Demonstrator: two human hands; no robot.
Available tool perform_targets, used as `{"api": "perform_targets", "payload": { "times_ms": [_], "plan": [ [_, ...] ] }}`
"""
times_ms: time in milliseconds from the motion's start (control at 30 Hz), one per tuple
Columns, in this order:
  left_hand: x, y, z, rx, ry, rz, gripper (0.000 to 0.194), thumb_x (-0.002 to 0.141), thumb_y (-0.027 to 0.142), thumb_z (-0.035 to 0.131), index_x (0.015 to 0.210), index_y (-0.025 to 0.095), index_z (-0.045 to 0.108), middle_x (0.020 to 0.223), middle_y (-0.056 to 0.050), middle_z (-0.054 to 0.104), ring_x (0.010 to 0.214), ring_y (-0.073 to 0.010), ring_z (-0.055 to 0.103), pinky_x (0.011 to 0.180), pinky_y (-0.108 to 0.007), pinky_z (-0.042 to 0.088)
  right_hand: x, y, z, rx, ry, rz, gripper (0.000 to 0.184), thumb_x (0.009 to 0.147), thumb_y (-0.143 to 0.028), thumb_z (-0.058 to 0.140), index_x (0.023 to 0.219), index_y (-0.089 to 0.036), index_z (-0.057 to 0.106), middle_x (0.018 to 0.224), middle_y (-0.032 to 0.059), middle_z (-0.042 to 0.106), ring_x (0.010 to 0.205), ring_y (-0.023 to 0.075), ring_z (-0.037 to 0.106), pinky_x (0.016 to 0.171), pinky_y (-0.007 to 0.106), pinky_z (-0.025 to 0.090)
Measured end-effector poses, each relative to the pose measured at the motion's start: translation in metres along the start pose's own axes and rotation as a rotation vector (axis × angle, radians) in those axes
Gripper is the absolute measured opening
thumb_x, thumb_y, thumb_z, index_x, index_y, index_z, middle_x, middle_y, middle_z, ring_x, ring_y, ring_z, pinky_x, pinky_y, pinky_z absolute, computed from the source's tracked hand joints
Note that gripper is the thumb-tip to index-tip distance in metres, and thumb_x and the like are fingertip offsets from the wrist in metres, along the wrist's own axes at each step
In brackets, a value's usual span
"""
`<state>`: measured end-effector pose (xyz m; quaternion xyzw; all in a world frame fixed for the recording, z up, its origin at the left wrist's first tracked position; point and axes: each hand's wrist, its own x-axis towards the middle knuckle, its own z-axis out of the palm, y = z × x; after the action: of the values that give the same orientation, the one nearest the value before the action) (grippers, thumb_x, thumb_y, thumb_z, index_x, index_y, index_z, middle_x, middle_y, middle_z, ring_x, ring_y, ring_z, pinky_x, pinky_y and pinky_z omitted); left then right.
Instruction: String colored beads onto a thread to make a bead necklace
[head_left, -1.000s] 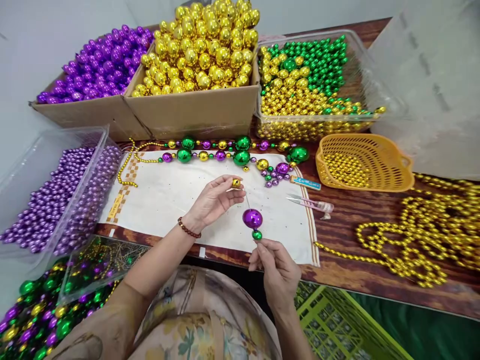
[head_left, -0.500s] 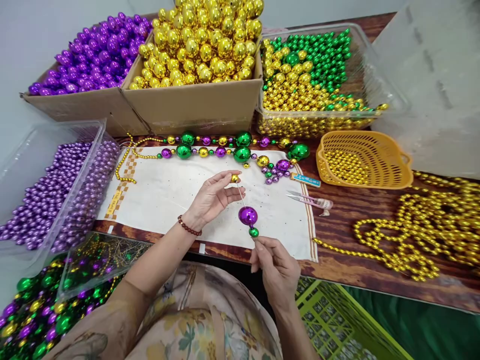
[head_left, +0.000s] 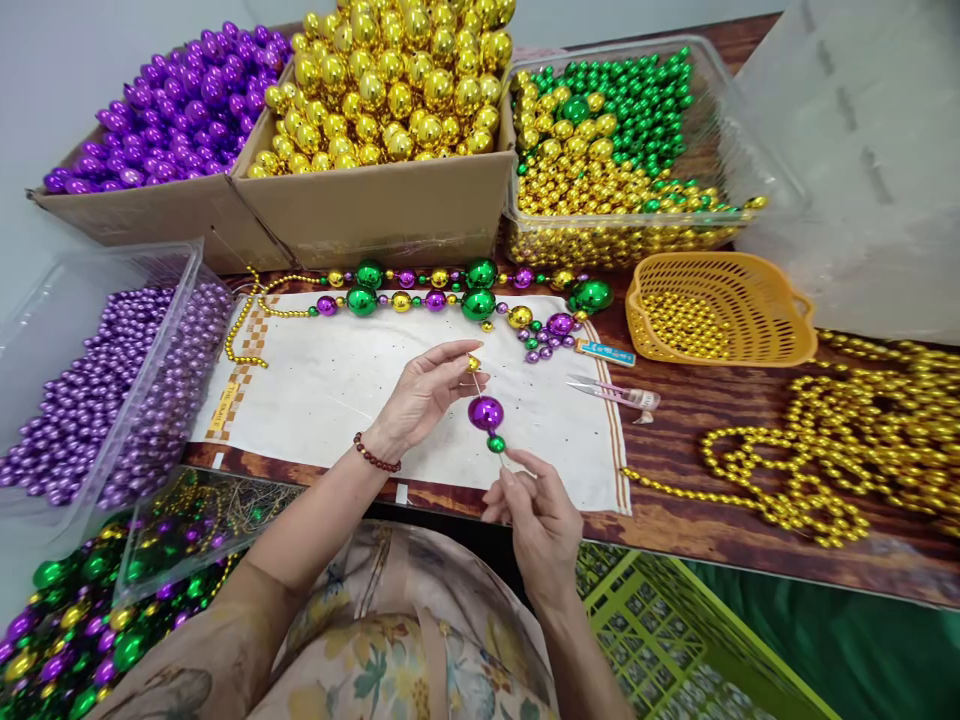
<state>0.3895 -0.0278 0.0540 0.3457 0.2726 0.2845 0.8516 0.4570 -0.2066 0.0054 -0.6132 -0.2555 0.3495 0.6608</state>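
Over the white cloth [head_left: 300, 380], my left hand [head_left: 427, 395] pinches a small gold bead [head_left: 473, 364] between thumb and fingertips. A thin strand [head_left: 479, 385] runs down from it to a large shiny purple bead [head_left: 486, 413]. Just below that hangs a smaller green bead [head_left: 496, 444]. My right hand [head_left: 541, 515] is closed by thumb and forefinger on the strand's lower end, right under the green bead. Behind the hands, a strung bead necklace [head_left: 478, 303] in green, purple and gold lies along the cloth's far edge.
Boxes of purple beads [head_left: 202, 90] and gold beads [head_left: 382, 80] stand behind. A clear bin [head_left: 757, 170] and an orange basket [head_left: 799, 335] sit at right, near small scissors [head_left: 611, 390] and gold bead chains [head_left: 795, 480]. A purple-bead bin [head_left: 176, 310] stands left.
My right hand has moved up and left, bringing the purple and green beads closer to the gold bead. My left hand has hardly moved. The view has shifted slightly.
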Motion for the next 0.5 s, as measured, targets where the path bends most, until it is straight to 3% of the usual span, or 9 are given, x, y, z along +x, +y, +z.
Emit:
{"api": "perform_targets", "payload": {
  "times_ms": [100, 200, 267, 333, 400, 500],
  "plan": [
    [-0.007, -0.014, 0.007, -0.027, -0.011, -0.068, 0.027, 0.078, 0.029, 0.081, 0.101, 0.015, 0.074, 0.093, -0.005, 0.071, 0.084, -0.0144, 0.07, 0.08, -0.027, 0.052, 0.006, 0.005, 0.011, -0.014, 0.008, 0.037, 0.052, 0.097, -0.037, 0.059, 0.144, -0.02, 0.045, 0.071, -0.0041, 0.068, 0.049, 0.0113, 0.063, 0.052, 0.024, 0.055],
    [-0.012, -0.03, 0.016, -0.09, 0.033, -0.104, 0.032, 0.082, 0.042, 0.076, 0.1, 0.017, 0.071, 0.091, -0.003, 0.067, 0.077, -0.0127, 0.067, 0.069, -0.025, 0.053, 0.01, 0.006, 0.014, -0.089, -0.034, 0.025, 0.064, 0.097, -0.037, 0.058, 0.154, -0.021, 0.034, 0.076, -0.0029, 0.071, 0.054, 0.013, 0.066, 0.061, 0.029, 0.058],
    [-0.013, -0.035, 0.021, -0.062, 0.105, -0.093, 0.032, 0.082, 0.046, 0.074, 0.097, 0.017, 0.07, 0.083, 0.0, 0.062, 0.066, -0.0091, 0.062, 0.055, -0.02, 0.047, 0.012, 0.002, 0.008, -0.159, -0.043, -0.015, 0.067, 0.095, -0.036, 0.062, 0.154, -0.021, 0.035, 0.08, -0.0013, 0.073, 0.059, 0.0145, 0.067, 0.065, 0.031, 0.058],
    [-0.014, -0.035, 0.025, 0.067, 0.107, -0.087, 0.03, 0.083, 0.045, 0.071, 0.089, 0.016, 0.069, 0.074, 0.001, 0.058, 0.057, -0.0065, 0.055, 0.044, -0.017, 0.035, 0.016, -0.005, -0.005, -0.221, 0.06, -0.08, 0.062, 0.093, -0.037, 0.064, 0.149, -0.02, 0.045, 0.085, 0.0011, 0.073, 0.065, 0.0152, 0.068, 0.068, 0.032, 0.057],
    [-0.017, -0.033, 0.027, 0.269, -0.033, -0.128, 0.026, 0.085, 0.04, 0.067, 0.083, 0.015, 0.068, 0.068, 0.002, 0.056, 0.053, -0.0059, 0.051, 0.041, -0.017, 0.029, 0.026, -0.013, -0.018, -0.249, 0.203, -0.122, 0.047, 0.092, -0.039, 0.064, 0.135, -0.019, 0.061, 0.086, 0.0032, 0.072, 0.066, 0.0144, 0.064, 0.068, 0.031, 0.054],
    [-0.023, -0.028, 0.029, 0.574, -0.293, -0.226, 0.019, 0.087, 0.03, 0.064, 0.078, 0.014, 0.068, 0.067, 0.002, 0.056, 0.057, -0.0053, 0.051, 0.05, -0.017, 0.037, 0.045, -0.024, -0.031, -0.158, 0.159, -0.087, 0.029, 0.081, -0.042, 0.076, 0.095, -0.017, 0.077, 0.078, 0.0031, 0.067, 0.059, 0.0121, 0.054, 0.055, 0.027, 0.045]
  ]
}}
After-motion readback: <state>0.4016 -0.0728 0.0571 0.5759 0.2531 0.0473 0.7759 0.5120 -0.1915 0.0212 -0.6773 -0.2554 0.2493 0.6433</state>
